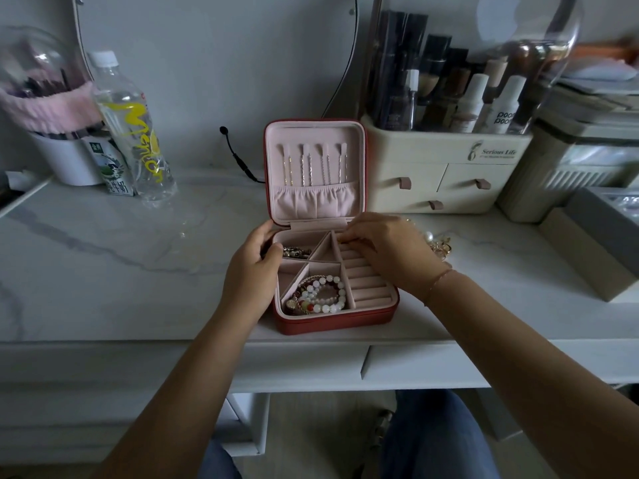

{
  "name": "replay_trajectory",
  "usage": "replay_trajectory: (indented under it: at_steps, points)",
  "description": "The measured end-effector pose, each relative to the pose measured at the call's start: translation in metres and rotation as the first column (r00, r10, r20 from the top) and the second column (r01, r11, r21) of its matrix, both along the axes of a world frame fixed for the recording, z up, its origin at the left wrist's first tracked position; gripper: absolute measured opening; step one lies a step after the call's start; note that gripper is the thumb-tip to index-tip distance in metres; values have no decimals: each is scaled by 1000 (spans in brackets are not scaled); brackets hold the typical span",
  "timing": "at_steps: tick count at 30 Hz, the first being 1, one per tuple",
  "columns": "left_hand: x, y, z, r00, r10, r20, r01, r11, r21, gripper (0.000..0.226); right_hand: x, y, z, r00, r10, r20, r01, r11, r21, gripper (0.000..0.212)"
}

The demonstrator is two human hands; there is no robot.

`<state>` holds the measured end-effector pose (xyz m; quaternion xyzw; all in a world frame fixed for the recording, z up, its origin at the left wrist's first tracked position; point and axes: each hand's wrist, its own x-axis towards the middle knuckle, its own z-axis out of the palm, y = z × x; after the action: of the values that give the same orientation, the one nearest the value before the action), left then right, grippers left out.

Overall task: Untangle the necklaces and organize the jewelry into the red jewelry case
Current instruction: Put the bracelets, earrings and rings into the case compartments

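Gripping the left wall of the red jewelry case (332, 324) with the left hand (252, 267); pinching a tiny gold piece (341, 241) over the ridged ring rolls (366, 288) with the right hand (383, 250). Square, velvety pale pink inside, open near the front edge of the marbled tabletop (138, 271). Thin twisted chains (313, 165) in the lid (311, 133); glossy white bead bracelets (323, 295) coiled in front.

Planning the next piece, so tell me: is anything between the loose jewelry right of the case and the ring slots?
Only the person's right hand, which lies over the top of the ring slots, between them and the loose jewelry. The red jewelry case stands open, lower rows bare. The left hand grips its left edge.
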<state>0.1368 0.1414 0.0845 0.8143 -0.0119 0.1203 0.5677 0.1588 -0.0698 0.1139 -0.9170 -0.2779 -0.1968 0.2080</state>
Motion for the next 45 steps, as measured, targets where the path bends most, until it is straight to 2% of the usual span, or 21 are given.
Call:
replay_trajectory:
  at_steps: [3, 5, 8, 10, 12, 18, 20, 23, 31, 40, 45]
  points:
    - [1, 1, -1, 1000, 3, -4, -3, 1000, -8, 42, -10, 1, 2, 999, 20, 25, -20, 1000, -22, 26]
    - [1, 2, -2, 1000, 1, -4, -1, 1000, -12, 42, -12, -7, 0, 1000, 2, 28, -4, 999, 39, 23]
    - [1, 1, -2, 1000, -3, 1, 3, 1000, -17, 42, -13, -40, -9, 971, -237, -4, 231, 942, 245, 14]
    - [1, 1, -2, 1000, 4, -2, -4, 1000, -20, 41, -15, -67, -11, 911, -393, -124, 411, 842, 349, 10]
    - [2, 1, -2, 1000, 11, -2, -11, 1000, -20, 41, -18, -85, -10, 867, -439, -238, 498, 785, 368, 8]
    - [1, 0, -2, 1000, 15, -7, -15, 999, -31, 40, -8, -88, -9, 866, -440, -236, 480, 865, 146, 14]
    - [1, -1, -1, 1000, 14, -10, -14, 999, -34, 40, -5, -83, -9, 865, -474, -166, 483, 876, 14, 17]
    - [1, 0, -2, 1000, 17, -9, -17, 1000, -20, 41, -5, -75, -7, 876, -476, -80, 473, 879, -61, 22]
    - [1, 0, -2, 1000, 10, 5, -10, 1000, -21, 41, -7, -59, -8, 898, -438, -43, 424, 886, -188, 22]
    - [2, 1, -3, 1000, 5, 10, -5, 1000, -11, 41, -6, -57, -8, 893, -446, -54, 431, 885, -177, 4]
    - [3, 2, -4, 1000, -8, 17, 8, 1000, -15, 42, -5, -56, -7, 847, -531, -35, 518, 838, -170, 36]
